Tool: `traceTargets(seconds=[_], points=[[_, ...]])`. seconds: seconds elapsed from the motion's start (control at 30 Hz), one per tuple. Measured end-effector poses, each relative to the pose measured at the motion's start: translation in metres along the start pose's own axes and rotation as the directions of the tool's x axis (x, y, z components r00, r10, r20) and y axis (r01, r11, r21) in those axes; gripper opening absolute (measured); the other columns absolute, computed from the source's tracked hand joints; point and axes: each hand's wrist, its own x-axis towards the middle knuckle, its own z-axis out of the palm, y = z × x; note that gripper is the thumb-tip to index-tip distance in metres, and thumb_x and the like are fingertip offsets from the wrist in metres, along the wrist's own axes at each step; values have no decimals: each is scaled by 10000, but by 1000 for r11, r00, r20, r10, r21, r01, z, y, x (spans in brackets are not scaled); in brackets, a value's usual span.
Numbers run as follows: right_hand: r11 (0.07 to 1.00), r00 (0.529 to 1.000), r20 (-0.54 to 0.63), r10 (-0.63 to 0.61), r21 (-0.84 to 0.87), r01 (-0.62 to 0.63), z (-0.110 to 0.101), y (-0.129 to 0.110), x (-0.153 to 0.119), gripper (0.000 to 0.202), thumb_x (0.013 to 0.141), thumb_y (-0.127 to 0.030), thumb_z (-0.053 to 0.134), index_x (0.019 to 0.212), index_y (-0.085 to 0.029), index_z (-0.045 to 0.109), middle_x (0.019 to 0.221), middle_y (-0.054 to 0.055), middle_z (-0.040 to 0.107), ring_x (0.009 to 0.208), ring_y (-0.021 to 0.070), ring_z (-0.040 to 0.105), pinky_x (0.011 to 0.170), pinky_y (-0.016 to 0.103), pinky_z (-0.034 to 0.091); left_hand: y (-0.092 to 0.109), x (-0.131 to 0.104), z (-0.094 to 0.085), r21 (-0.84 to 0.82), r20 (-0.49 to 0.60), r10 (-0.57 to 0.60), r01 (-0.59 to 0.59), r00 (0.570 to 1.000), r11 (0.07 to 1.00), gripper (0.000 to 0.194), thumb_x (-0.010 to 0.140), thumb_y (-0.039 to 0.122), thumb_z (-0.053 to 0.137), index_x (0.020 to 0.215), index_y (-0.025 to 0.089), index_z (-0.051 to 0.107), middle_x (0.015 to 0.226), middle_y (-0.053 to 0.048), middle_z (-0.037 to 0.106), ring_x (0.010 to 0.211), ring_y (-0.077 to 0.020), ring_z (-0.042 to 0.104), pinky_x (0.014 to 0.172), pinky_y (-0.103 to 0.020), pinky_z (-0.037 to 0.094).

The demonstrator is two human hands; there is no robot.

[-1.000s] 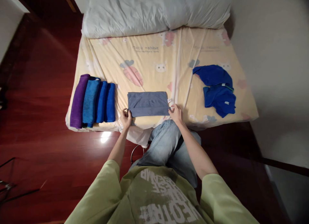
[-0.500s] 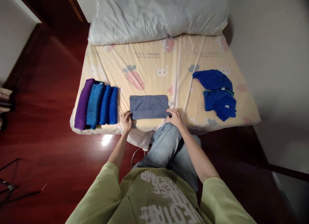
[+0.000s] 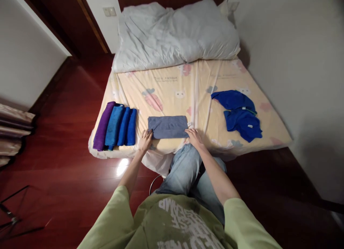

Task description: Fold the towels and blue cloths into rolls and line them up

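Note:
A grey-blue towel (image 3: 168,127), folded into a flat band with a strip turned over along its near side, lies on the bed in front of me. My left hand (image 3: 145,140) is at its left end, fingers closed on the near corner. At the opposite end my right hand (image 3: 194,138) pinches the near right corner, just below a small white tag. To the left, side by side, are a rolled purple towel (image 3: 104,126), a lighter blue towel (image 3: 114,125) and two narrow blue towels (image 3: 131,127). Crumpled blue towels (image 3: 242,114) lie to the right.
The bed (image 3: 177,77) has a yellow sheet with carrot and rabbit prints. A white pillow or quilt (image 3: 174,36) sits across its far end. Black stand legs (image 3: 12,218) are on the floor at lower left, and a curtain (image 3: 14,134) hangs farther left.
The view has tilted up, showing more of the far end of the bed. Both hands stay at the towel's near corners; the turned-over strip looks wider and the left fingers lie flatter.

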Motion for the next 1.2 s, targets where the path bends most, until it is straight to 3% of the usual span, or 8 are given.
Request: traceTargets(seconds=[0.17, 0.3, 0.4, 0.57, 0.67, 0.87, 1.2], points=[[997, 999, -34, 7, 82, -4, -5, 3, -18, 496, 778, 47, 537, 1157, -188, 753, 1234, 100, 707, 1180, 263, 617, 1069, 431, 498, 0, -18, -4, -46, -33, 49, -51, 998, 998, 542, 856, 64, 475, 1373, 156, 608, 1449, -141, 588, 1458, -314, 412, 1245, -546, 274], [988, 998, -56, 39, 151, -30, -6, 4, -30, 460, 801, 25, 551, 1158, -191, 744, 1172, 97, 718, 1146, 244, 626, 1061, 392, 507, -2, -40, 5, -193, -37, 20, -27, 999, 981, 574, 822, 50, 488, 1360, 207, 611, 1432, -103, 602, 1403, -295, 467, 1209, -514, 346], [989, 997, -66, 41, 148, -31, -7, 1, -28, 444, 828, -3, 532, 1183, -193, 720, 1147, 97, 716, 1153, 262, 607, 1053, 411, 499, -2, -44, 12, -391, -90, -137, 92, 986, 916, 526, 831, 98, 504, 1336, 200, 613, 1346, -118, 635, 1317, -279, 535, 1135, -466, 439], [985, 983, -135, 128, 135, -110, -7, -4, -23, 338, 946, -137, 489, 1241, -169, 651, 1182, 136, 686, 1149, 292, 604, 1035, 439, 490, -3, -31, 20, -602, -160, -419, 249, 894, 759, 335, 948, 356, 518, 1205, 173, 629, 1135, -134, 663, 1073, -265, 644, 969, -426, 521], [978, 974, -125, 189, 113, -176, -6, -5, -23, 332, 999, -228, 456, 1283, -148, 609, 1180, 171, 677, 1124, 313, 617, 1003, 447, 497, -3, -24, 21, -627, -172, -499, 297, 849, 721, 332, 968, 447, 497, 1126, 183, 622, 1008, -101, 667, 958, -249, 648, 874, -390, 521], [936, 942, -31, 333, 128, -327, -4, -5, -22, 370, 1026, -295, 441, 1365, -183, 541, 1161, 156, 685, 1043, 298, 654, 877, 383, 532, 2, -18, 20, -713, -82, -538, 328, 839, 620, 371, 975, 516, 470, 1054, 182, 611, 818, -43, 660, 737, -191, 627, 672, -293, 468], [886, 889, 119, 442, 95, -453, 0, -3, -17, 353, 1015, -291, 518, 1358, -217, 550, 1100, 113, 708, 1020, 251, 669, 855, 308, 513, 3, -19, 22, -629, -114, -542, 362, 833, 688, 375, 968, 519, 461, 967, 183, 627, 680, -18, 610, 629, -181, 584, 604, -285, 400]])
